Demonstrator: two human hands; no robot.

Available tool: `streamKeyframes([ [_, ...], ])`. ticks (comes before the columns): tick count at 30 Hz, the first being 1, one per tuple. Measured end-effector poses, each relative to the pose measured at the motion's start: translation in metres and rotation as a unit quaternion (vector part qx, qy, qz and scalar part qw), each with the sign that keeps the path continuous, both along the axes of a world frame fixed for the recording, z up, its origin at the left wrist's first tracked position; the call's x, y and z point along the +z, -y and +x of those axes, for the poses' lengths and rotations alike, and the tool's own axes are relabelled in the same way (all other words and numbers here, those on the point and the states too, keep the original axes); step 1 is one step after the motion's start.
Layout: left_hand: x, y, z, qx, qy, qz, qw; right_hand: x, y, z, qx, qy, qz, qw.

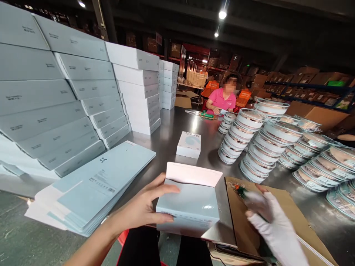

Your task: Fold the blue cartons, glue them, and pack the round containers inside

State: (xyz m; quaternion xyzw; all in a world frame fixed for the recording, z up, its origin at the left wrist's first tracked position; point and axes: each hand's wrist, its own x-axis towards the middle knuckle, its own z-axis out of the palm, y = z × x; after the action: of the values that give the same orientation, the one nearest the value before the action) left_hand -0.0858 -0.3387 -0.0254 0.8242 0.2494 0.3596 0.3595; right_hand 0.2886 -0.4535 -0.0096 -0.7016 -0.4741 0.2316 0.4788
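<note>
My left hand (155, 201) grips the left side of a light blue carton (188, 207), thumb and fingers spread over its edge. The carton's pale flap (194, 174) stands raised along the far side. To the right, my right hand (273, 218) wears a white glove with bare fingertips and is smeared by motion. Its fingers close around a blurred, shiny greyish object (259, 205) over brown cardboard (298, 207). Small green and orange bits (240, 190) show beside that object; their kind is unclear.
Flat folded cartons (102, 177) lie at left, before tall stacks of pale blue boxes (83, 88). A small white box (189, 145) stands ahead on the metal table (166, 129). Round clear-lidded containers (257, 151) are piled at right. A person in pink (222, 99) sits across the table.
</note>
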Motion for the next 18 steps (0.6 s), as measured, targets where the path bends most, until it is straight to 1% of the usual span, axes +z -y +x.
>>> streamKeyframes([
  [1,-0.001,0.000,0.000,-0.005,0.008,0.009,1.000,0.001,-0.008,-0.017,0.079,-0.005,0.032,0.996],
  [2,-0.002,0.001,0.002,-0.010,0.016,0.021,1.000,0.002,-0.015,-0.032,0.153,-0.006,0.053,0.987],
  [3,-0.004,0.002,0.003,-0.012,0.024,0.035,0.999,0.001,-0.021,-0.043,0.214,-0.002,0.069,0.974],
  [4,-0.008,0.002,0.006,-0.008,0.044,0.051,0.998,0.000,-0.025,-0.052,0.253,0.007,0.079,0.964],
  [5,-0.012,0.003,0.010,-0.002,0.076,0.068,0.995,-0.001,-0.028,-0.057,0.273,0.023,0.092,0.957],
  [8,-0.027,0.003,0.020,0.011,0.196,0.117,0.974,-0.004,-0.027,-0.060,0.291,0.093,0.146,0.941],
  [10,-0.033,0.002,0.023,0.003,0.228,0.143,0.963,-0.002,-0.025,-0.062,0.311,0.134,0.177,0.924],
  [12,-0.030,0.003,0.021,-0.009,0.202,0.162,0.966,0.003,-0.026,-0.069,0.343,0.171,0.209,0.899],
  [15,-0.017,0.005,0.012,-0.015,0.105,0.201,0.974,0.009,-0.031,-0.080,0.384,0.229,0.263,0.855],
  [17,-0.008,0.006,0.008,-0.010,0.055,0.214,0.975,0.013,-0.034,-0.084,0.392,0.254,0.280,0.839],
  [18,-0.004,0.007,0.008,-0.007,0.045,0.212,0.976,0.013,-0.035,-0.084,0.394,0.261,0.283,0.835],
])
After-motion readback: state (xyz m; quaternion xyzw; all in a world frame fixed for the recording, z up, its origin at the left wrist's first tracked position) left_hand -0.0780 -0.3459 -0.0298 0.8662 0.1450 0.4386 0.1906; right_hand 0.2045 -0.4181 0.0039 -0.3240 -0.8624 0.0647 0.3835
